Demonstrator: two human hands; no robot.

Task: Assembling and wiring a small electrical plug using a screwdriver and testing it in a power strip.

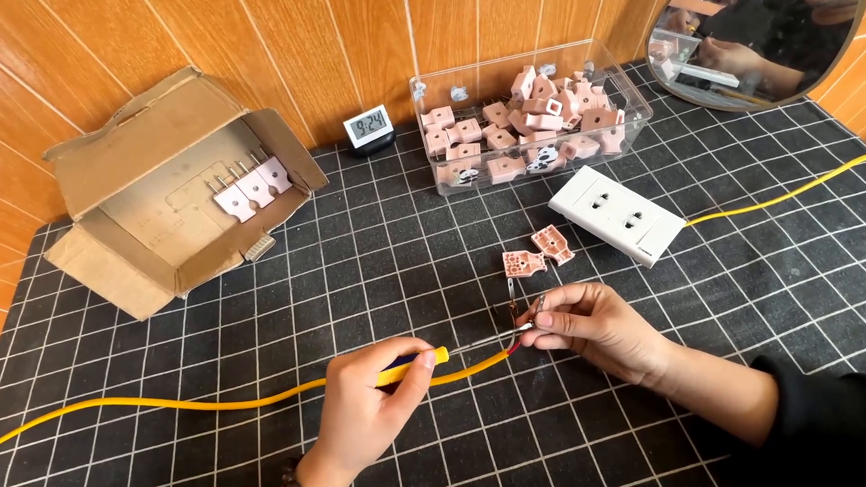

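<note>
My left hand (367, 405) grips a screwdriver with a yellow and blue handle (412, 366) | my right hand (585, 324) pinches the bare end of the long yellow wire (214, 403), tip touching it | two pink plastic plug halves (537, 253) lie just beyond | white socket strip (617, 212) farther right.

Your left hand (368, 407) sits low in the centre of the frame, wrist rising from the bottom edge with a beaded bracelet on it, fingers curled into a closed grip and thumb pointing right. Your right hand (590, 324) lies just right of centre, its forearm in a dark sleeve running off to the lower right. Its thumb and fingertips (539, 320) pinch together, pointing left.
</note>
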